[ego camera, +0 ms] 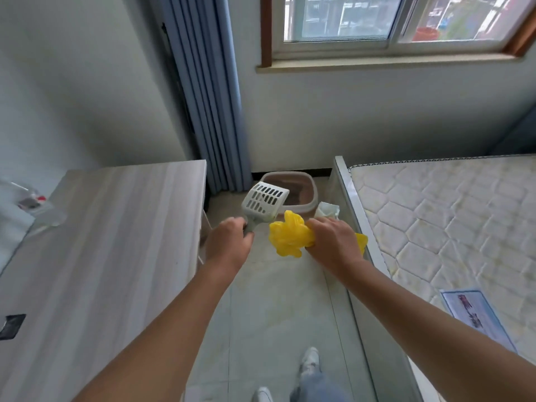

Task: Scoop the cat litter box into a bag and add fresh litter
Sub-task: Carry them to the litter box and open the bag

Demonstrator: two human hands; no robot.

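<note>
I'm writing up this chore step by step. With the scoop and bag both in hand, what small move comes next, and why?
Probably walk forward and crouch at the litter box. It sits on the floor ahead, by the wall, beyond reach, while the left hand already holds the slotted scoop and the right hand clutches the yellow bag, still bunched and unopened.

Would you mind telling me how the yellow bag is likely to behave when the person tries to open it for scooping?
The yellow bag is bunched in the right hand, so it is probably thin, floppy film that won't stand open alone. It looks very light. With the left hand holding the scoop, opening it one-handed may be fiddly.
</note>
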